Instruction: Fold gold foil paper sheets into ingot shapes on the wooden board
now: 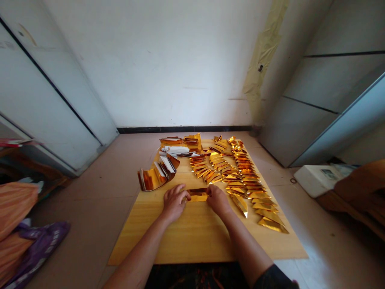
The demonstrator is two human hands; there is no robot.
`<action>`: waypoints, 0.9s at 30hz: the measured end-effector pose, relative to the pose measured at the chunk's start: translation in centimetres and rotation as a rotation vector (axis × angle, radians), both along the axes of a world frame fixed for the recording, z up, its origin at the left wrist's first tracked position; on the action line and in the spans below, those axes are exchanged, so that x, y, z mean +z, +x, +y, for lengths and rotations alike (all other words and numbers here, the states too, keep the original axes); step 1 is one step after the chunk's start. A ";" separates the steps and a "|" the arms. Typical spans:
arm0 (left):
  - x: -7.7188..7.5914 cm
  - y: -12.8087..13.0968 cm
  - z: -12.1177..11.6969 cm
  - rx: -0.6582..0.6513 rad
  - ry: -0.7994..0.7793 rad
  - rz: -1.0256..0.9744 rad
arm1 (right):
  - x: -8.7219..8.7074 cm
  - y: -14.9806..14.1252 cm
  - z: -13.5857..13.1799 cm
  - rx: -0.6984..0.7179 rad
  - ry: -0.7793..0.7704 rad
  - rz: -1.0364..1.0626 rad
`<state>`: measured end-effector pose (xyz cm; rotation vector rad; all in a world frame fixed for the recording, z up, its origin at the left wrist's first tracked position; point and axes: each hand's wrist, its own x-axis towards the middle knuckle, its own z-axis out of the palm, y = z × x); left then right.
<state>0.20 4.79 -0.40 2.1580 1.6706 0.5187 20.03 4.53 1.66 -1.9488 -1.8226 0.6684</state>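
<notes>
Between my hands, a piece of gold foil paper (197, 195) lies on the wooden board, a darker folded strip along its far side. My left hand (175, 202) grips its left end, fingers curled. At the right end, my right hand (218, 199) pinches the paper with its fingers closed. Just right of that hand sits a folded gold paper piece (240, 204) with pointed ends. Rows of similar folded gold pieces (248, 176) overlap along the board's right side. Left of the far middle stands a curved stack of gold foil sheets (153, 178).
The wooden board (180, 241) rests on the tiled floor. More foil sheets (170, 141) and a white bundle (175, 151) lie at its far edge. A purple bag (45, 241) is at left. A white box (314, 180) stands at right, near a grey cabinet (315, 100).
</notes>
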 end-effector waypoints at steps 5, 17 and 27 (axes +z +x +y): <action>-0.4 0.1 -0.2 0.022 0.126 -0.042 | -0.4 -0.1 -0.5 -0.029 0.070 0.000; 0.0 0.6 -0.6 0.072 0.174 -0.023 | 0.2 -0.1 -0.8 0.004 0.045 -0.034; 0.1 0.8 -0.8 0.023 0.260 -0.049 | -0.3 0.0 -1.0 -0.032 0.124 0.047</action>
